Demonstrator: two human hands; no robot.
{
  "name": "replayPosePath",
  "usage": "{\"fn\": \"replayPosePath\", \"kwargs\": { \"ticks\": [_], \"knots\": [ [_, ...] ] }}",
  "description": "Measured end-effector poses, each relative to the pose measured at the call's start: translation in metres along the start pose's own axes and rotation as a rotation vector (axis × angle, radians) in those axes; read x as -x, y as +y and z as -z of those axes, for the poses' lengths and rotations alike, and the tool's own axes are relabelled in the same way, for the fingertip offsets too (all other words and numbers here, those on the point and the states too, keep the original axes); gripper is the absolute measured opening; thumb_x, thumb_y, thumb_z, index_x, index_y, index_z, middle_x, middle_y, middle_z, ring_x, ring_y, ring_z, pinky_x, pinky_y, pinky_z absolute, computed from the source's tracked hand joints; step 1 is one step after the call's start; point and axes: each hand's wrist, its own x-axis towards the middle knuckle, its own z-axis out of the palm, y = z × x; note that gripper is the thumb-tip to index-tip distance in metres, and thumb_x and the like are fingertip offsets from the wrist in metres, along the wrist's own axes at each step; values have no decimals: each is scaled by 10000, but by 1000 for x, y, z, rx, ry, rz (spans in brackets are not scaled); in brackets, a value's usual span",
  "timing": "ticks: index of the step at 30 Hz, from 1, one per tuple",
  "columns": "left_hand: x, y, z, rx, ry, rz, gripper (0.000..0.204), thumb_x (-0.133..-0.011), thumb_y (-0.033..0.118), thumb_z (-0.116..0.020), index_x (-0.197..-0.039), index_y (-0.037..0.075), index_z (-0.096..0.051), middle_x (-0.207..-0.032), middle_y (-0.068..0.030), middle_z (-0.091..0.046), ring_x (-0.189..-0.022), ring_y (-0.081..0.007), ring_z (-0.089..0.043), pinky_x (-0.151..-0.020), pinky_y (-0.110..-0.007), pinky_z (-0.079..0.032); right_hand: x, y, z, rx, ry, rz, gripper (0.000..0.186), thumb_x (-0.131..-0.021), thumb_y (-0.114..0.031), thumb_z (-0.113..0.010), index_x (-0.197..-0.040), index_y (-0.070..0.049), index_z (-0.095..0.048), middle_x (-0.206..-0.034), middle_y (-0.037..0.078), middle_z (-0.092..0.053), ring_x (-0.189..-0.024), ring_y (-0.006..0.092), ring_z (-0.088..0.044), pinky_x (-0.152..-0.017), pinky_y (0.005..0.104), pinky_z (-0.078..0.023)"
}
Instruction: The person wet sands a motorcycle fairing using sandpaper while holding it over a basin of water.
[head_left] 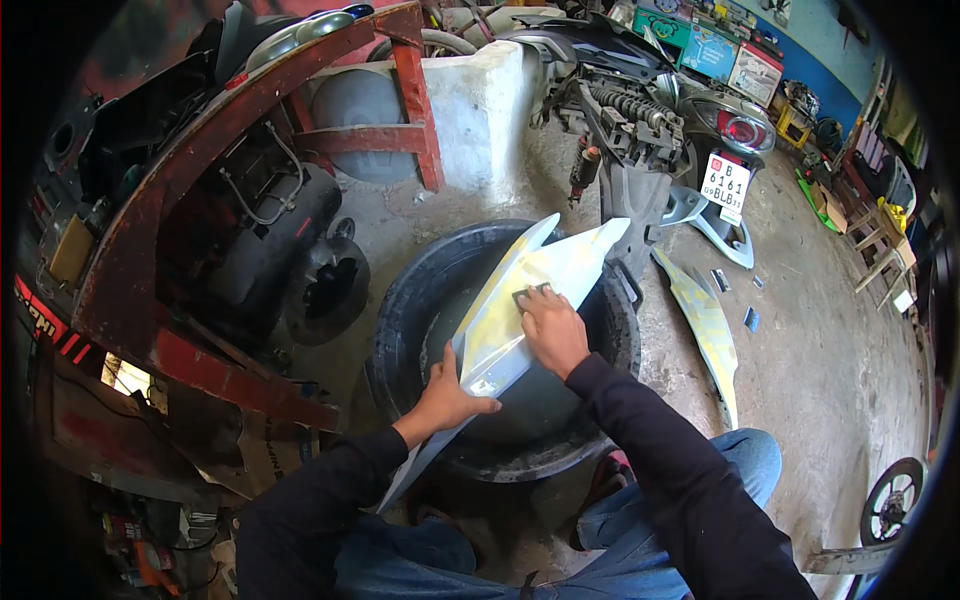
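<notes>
A long, pointed motorcycle body panel [575, 268], pale grey-white with yellowish patches, lies slantwise over a big black tub [397, 290]. My left hand [447, 400] grips its lower part, the thumb on the near side and the fingers at the left edge. Higher up, my right hand [556, 332] presses a small dark piece of sandpaper [524, 296] flat against the panel, with bent fingers over it. Greyish water appears to stand in the tub below. The panel's lower tip passes beside my left forearm, partly hidden.
A similar patchy panel [708, 325] lies on the concrete floor to the right, beside small blue and dark pieces [751, 319]. Beyond the tub stands a partly stripped motorcycle [640, 120]. At left are a red-brown workbench [200, 150] and a dark compressor tank [290, 215]. A wheel [892, 500] is at far right.
</notes>
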Motion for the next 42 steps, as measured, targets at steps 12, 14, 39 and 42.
{"fn": "replayPosePath", "kwargs": {
  "ticks": [12, 14, 39, 42],
  "knots": [
    [-1, -6, 1, -12, 17, -31, 1488, -627, 488, -910, -1573, -85, 87, -1495, -380, -301, -1408, -464, -382, -1182, -423, -343, 38, -37, -24, 10, 113, 333, 360, -893, -130, -571, -1210, 15, -662, -1294, 218, -644, -1201, 429, -572, -1048, 506, -437],
    [-3, -7, -1, -10, 20, -65, 1485, -628, 485, -909, -1573, -85, 86, -1493, -382, -306, -1409, -465, -382, -1181, -424, -344, 22, -26, -18, -56, 83, 319, 361, -892, -119, -563, -1211, 22, -656, -1296, 232, -637, -1227, 429, -555, -1061, 510, -426],
    [-1, 1, -2, -42, 31, -26, 1466, -633, 481, -901, -1565, -107, 65, -1482, -384, -335, -1384, -466, -422, -1165, -422, -371, -10, 9, -24, -64, 23, 361, 408, -903, -161, -576, -1264, 11, -658, -1359, 207, -619, -1327, 412, -523, -1168, 500, -358],
    [5, 4, 2, -29, 33, -17, 1463, -636, 481, -898, -1566, -103, 68, -1489, -381, -329, -1385, -465, -421, -1163, -425, -375, -22, 4, -23, -27, 90, 181, 424, -892, -172, -600, -1269, 14, -653, -1342, 205, -622, -1303, 391, -543, -1139, 508, -385]
  ]
}}
